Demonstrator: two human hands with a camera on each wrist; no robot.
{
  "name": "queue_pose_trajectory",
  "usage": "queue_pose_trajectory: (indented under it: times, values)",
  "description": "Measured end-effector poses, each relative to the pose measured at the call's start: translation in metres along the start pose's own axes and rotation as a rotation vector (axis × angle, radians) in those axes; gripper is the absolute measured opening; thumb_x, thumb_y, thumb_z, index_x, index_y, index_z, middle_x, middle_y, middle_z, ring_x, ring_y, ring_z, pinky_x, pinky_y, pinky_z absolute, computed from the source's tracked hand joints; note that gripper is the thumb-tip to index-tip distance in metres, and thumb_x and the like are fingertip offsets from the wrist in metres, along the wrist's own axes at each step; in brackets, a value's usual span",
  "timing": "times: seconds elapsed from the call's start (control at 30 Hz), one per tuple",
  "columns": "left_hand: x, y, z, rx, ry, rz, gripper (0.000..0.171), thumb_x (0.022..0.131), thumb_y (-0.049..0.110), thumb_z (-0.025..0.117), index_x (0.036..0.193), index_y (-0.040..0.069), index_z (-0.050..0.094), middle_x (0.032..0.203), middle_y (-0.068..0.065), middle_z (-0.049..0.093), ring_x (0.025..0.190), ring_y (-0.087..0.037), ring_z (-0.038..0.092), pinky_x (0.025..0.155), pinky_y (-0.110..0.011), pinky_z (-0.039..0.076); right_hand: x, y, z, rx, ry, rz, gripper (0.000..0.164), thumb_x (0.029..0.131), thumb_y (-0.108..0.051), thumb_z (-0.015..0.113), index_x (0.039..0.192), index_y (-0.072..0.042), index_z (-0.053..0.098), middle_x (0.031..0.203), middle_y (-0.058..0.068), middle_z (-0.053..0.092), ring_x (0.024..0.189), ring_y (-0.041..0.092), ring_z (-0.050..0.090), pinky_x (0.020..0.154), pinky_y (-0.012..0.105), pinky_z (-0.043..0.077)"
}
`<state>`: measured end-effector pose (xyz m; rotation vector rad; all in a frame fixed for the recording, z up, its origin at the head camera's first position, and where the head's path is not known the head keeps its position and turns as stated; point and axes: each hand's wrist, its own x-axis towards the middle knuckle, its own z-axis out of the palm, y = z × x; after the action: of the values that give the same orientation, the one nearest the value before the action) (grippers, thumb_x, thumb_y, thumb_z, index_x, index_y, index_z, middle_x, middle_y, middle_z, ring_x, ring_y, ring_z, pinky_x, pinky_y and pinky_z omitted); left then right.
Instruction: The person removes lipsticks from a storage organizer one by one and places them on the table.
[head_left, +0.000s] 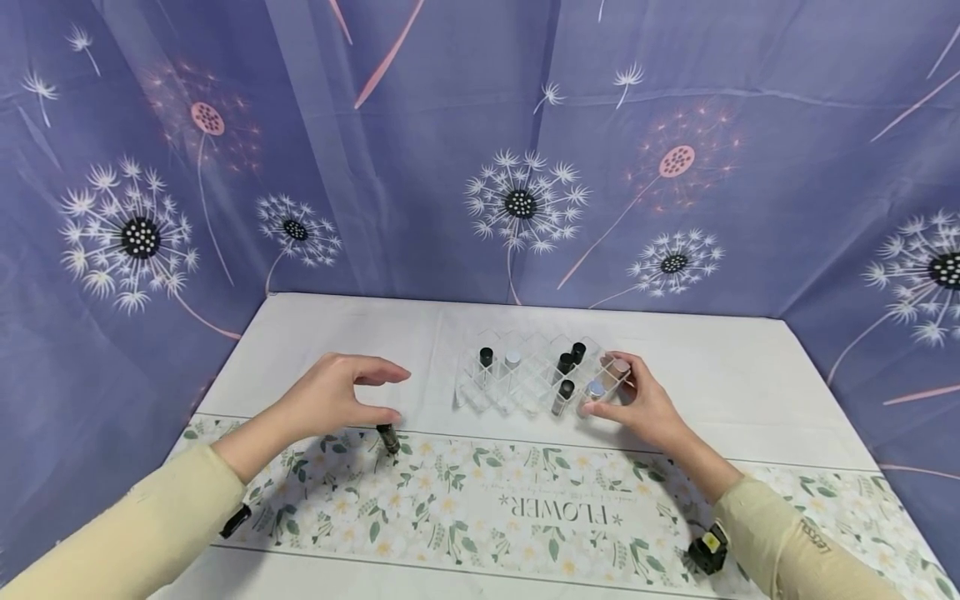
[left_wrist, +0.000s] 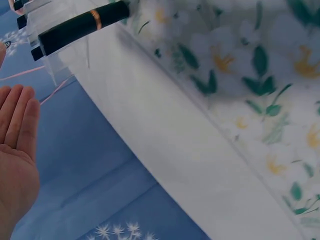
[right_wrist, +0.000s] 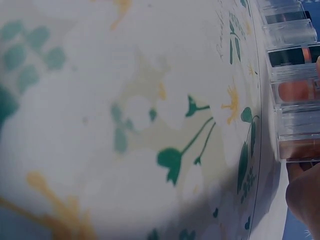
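Note:
A clear acrylic lipstick organizer with diamond-shaped slots lies on the white table, holding several lipsticks with black, white, blue and brownish tops. My right hand grips its right end, thumb at the front and fingers round the back; part of that grip shows at the edge of the right wrist view. To the left, a dark lipstick tube stands upright on the floral strip, and its gold band shows in the left wrist view. My left hand hovers by this tube, thumb and fingers spread apart, holding nothing.
A floral runner printed "FLOWER" crosses the white table in front of the organizer. Behind and at both sides hangs a purple-blue curtain with dandelion patterns. A black device is by the right sleeve.

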<state>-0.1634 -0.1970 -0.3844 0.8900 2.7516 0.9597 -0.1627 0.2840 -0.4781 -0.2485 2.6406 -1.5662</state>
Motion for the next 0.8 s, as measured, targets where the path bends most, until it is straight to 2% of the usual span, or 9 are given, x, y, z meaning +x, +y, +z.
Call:
queue_pose_trajectory:
  times: [0.2,0.5,0.8]
  values:
    - [0.019,0.006,-0.005,-0.006,-0.007,0.014,0.052,0.085,0.032,0.094,0.132,0.018,0.077,0.13,0.002,0.076,0.119,-0.027,0.073,0.104,-0.046,0.062,0.0,0.001,0.0,0.013,-0.006,0.001,0.094,0.089,-0.015,0.09,0.161,-0.003,0.032,0.16,0.023,0.043,0.152,0.046,0.04,0.129,0.056,0.032]
    - [0.044,0.017,-0.004,-0.009,-0.041,0.026,0.053,0.084,0.028,0.094,0.133,0.016,0.077,0.128,-0.001,0.077,0.12,-0.026,0.073,0.106,-0.046,0.06,0.0,0.001,0.0,0.004,-0.001,-0.005,0.095,0.088,-0.016,0.091,0.161,-0.003,0.032,0.16,0.023,0.043,0.153,0.046,0.039,0.129,0.057,0.032]
    - [0.063,0.021,-0.003,-0.016,-0.046,0.052,0.052,0.084,0.028,0.094,0.132,0.016,0.077,0.126,-0.003,0.078,0.117,-0.029,0.075,0.106,-0.048,0.06,0.001,0.0,0.0,0.007,0.001,-0.005,0.095,0.088,-0.015,0.091,0.161,-0.002,0.032,0.16,0.023,0.044,0.153,0.046,0.039,0.13,0.056,0.031]
